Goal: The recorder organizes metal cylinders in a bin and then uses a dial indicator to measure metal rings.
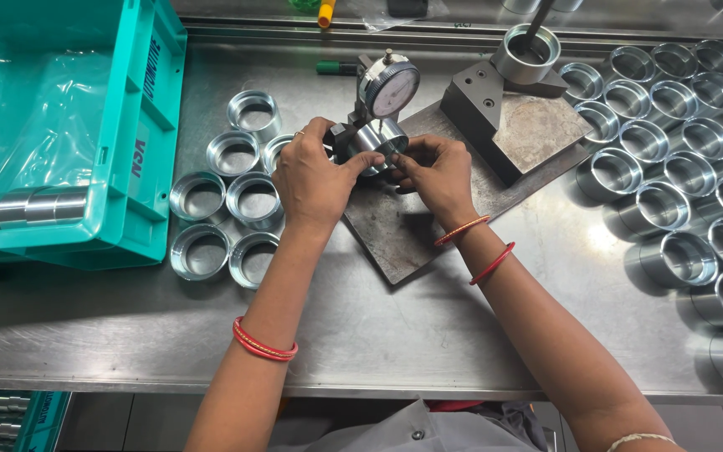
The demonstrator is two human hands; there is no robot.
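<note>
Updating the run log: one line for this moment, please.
left hand: holds metal ring | right hand: steadies ring | dial gauge: above ring

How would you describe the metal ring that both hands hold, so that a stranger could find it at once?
Start at the dark steel plate in the middle of the bench, where a dial gauge stands. The ring sits directly under that dial, pinched between left hand and right hand. Unlike the others, it lies on its side.

Left: we see a crate [140, 142] with rings [232, 201] beside it.
Centre: gauge [388, 86] on plate [428, 226].
Right: more rings [679, 167].
</note>
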